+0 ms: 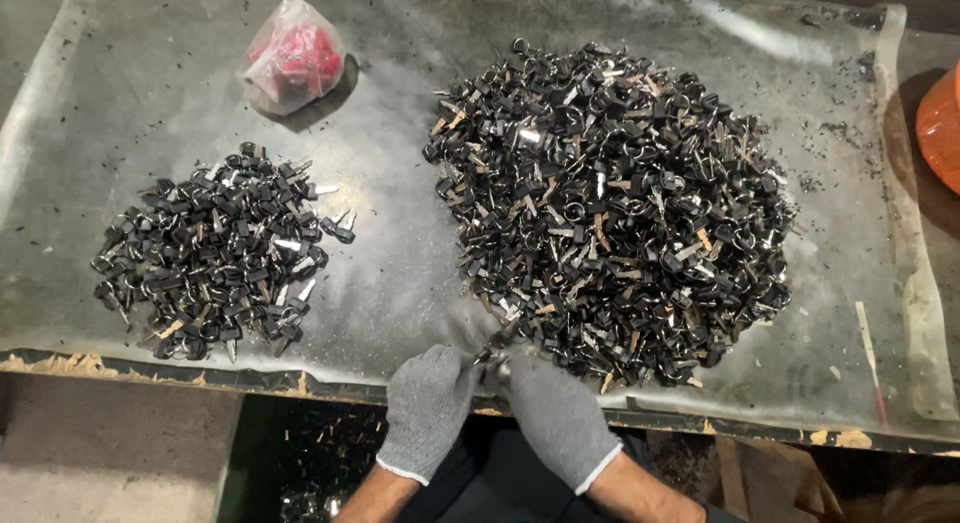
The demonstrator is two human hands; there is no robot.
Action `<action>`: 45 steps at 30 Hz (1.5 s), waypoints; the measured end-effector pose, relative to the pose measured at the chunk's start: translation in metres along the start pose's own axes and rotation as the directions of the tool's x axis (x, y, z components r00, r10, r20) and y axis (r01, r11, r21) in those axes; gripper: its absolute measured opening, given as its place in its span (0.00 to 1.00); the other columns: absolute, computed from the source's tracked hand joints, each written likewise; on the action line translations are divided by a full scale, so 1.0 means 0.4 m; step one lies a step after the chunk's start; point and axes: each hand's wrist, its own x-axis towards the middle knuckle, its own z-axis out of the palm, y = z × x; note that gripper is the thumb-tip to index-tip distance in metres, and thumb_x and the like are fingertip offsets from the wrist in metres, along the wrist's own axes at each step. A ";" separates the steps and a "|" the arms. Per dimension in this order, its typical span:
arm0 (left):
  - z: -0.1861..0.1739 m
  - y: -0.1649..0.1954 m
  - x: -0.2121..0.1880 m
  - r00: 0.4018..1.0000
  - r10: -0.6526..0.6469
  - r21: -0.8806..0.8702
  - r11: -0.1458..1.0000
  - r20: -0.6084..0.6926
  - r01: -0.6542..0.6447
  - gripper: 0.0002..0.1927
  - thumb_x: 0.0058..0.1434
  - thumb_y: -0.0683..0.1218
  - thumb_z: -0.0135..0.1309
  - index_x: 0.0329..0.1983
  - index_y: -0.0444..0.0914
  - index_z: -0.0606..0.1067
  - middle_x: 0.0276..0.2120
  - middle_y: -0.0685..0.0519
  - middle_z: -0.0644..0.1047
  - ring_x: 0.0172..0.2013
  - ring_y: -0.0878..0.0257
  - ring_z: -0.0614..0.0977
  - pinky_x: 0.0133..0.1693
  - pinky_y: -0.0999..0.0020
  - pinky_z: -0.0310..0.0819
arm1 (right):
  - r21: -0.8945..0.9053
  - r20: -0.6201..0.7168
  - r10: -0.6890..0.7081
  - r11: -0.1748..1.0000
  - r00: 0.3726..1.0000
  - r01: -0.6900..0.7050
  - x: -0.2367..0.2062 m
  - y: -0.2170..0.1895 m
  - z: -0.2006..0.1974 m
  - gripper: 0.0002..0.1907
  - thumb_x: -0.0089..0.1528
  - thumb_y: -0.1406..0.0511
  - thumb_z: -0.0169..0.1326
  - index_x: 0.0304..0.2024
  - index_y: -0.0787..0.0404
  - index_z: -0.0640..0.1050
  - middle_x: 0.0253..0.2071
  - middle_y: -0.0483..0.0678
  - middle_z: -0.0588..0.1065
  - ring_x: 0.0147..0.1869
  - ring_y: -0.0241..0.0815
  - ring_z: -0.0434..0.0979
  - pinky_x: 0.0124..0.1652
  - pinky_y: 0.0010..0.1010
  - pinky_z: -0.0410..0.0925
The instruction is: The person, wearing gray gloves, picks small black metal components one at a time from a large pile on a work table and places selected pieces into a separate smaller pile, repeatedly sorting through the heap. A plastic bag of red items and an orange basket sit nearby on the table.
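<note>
At the near edge of the worn grey table [420,283], covered with a clear plastic sheet [900,283], the person's two hands meet, both in grey knitted work gloves. Left hand [428,403] and right hand [555,413] press together fingertip to fingertip, pinching a small black-headed metal key [495,351] between them; the key sits right at the foot of the big pile, just over the table's front lip. Both hands are curled tight around that one piece, though how exactly the fingers sit on it is too small to make out.

Just beyond the hands rises the large heap of black-headed keys and metal blanks [615,208], spreading across the right half of the table, silver and brass-coloured blades poking out among the black plastic heads. Well apart from it, on the left side, lies a smaller, flatter pile of the same black-headed keys [215,253].

Farther back on the left rests a knotted clear plastic bag with red pieces inside [293,55]. Near the right front edge lies a thin pale stick with a red end [870,358]. Off the right side shows part of a round orange object [940,128]. Black flecks dot the sheet around the piles.
</note>
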 end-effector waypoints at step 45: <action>-0.077 0.013 -0.018 0.962 -0.010 -0.027 0.999 0.273 0.018 0.09 0.64 0.49 0.60 0.35 0.39 0.78 0.27 0.47 0.78 0.30 0.50 0.81 0.35 0.54 0.73 | 0.220 -0.122 -0.224 0.944 0.967 0.246 -0.015 0.037 -0.028 0.29 0.59 0.63 0.55 0.61 0.68 0.65 0.36 0.61 0.78 0.37 0.64 0.81 0.35 0.51 0.74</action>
